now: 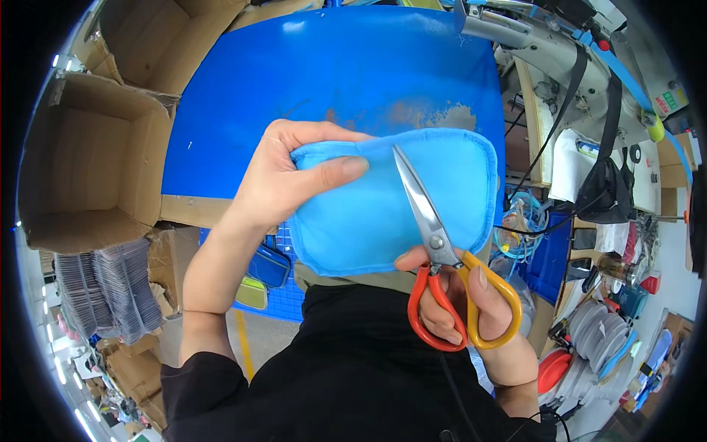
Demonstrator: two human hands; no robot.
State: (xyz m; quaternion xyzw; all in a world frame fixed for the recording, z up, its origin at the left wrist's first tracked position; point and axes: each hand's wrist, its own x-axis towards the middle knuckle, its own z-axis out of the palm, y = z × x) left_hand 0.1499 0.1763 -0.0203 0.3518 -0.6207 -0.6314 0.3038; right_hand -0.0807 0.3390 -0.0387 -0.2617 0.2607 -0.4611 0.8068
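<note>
A light blue fabric piece (346,214), roughly rectangular with rounded corners and a bound edge, is held up in front of my body. My left hand (294,166) pinches its upper left edge, thumb on the near face and fingers behind. In my right hand (486,302) is a pair of scissors (434,239) with one red and one orange handle loop. Their blades look closed and point up and to the left, lying in front of the fabric's right half. My right fingers pass through the loops; one fingertip is by the fabric's lower edge.
Beyond my hands lies a blue table (317,66) with a worn patch. Open cardboard boxes (96,162) stand at the left, above stacked grey sheets (110,287). A sewing machine (552,55) occupies the upper right. Small pouches (269,267) sit in a blue crate below the table edge.
</note>
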